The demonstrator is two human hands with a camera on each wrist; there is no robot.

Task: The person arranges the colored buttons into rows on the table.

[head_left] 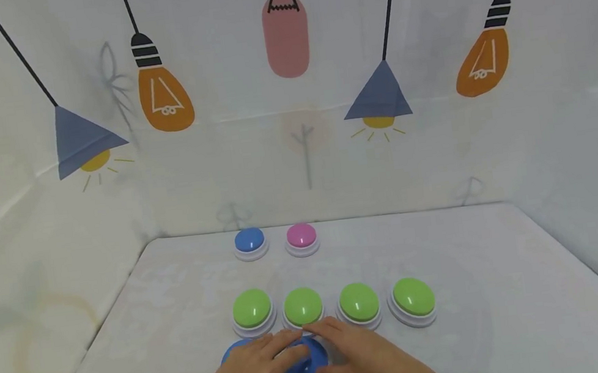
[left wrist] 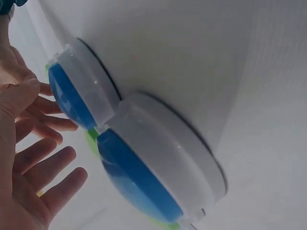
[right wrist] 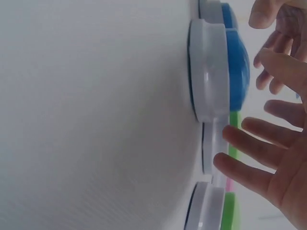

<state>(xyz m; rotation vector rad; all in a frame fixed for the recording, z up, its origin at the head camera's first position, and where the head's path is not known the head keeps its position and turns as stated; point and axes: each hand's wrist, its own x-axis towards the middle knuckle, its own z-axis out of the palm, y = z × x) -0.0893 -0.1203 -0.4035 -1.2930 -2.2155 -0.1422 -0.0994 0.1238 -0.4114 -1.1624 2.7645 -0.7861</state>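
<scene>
A blue push button with a white base stands near the front of the table, partly covered by both hands. My left hand is over its left side and my right hand over its right side, fingers spread and loosely bent. The fingertips of the two hands come close together above the dome. Both wrist views show gaps between the fingers and the button. A second blue push button lies mostly hidden behind the left hand. In the left wrist view, the nearer blue button is below the left fingers.
Behind the hands runs a row of several green push buttons, from the leftmost green button to the rightmost green button. Farther back are a small blue button and a pink button. Lamp-patterned cloth encloses the white table.
</scene>
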